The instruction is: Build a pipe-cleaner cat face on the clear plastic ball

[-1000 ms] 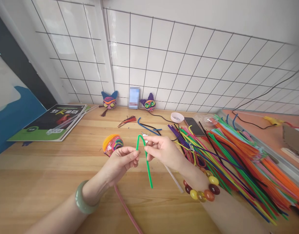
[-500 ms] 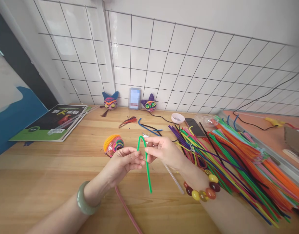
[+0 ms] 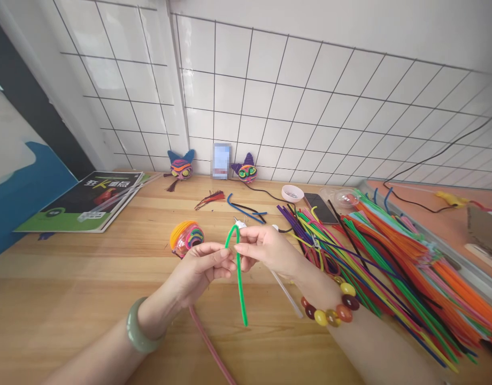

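A green pipe cleaner [image 3: 241, 291] is bent over into a narrow arch, its longer leg hanging down over the table. My left hand [image 3: 204, 263] pinches the short leg between thumb and fingers. On the other side of the bend, my right hand [image 3: 266, 247] grips the long leg near the top. The fingertips of both hands almost meet. Just behind my left hand lies a clear ball [image 3: 186, 238] partly covered in orange and multicoloured pipe cleaner. A white-bodied tool [image 3: 240, 224] with a metal tip, perhaps a glue gun, is mostly hidden behind my right hand.
Loose pipe cleaners [image 3: 390, 267] in many colours are heaped at the right. Two cat-faced ornaments [image 3: 181, 166] and a phone with a lit screen [image 3: 221, 161] stand along the wall. A pink bowl [image 3: 292, 193], a dark phone [image 3: 320, 208] and a book [image 3: 85, 203] lie further back.
The pipe cleaner's bend has sunk slightly and its long leg has swung a little left and lower. My right hand has shifted slightly left; my left hand is nearly still.
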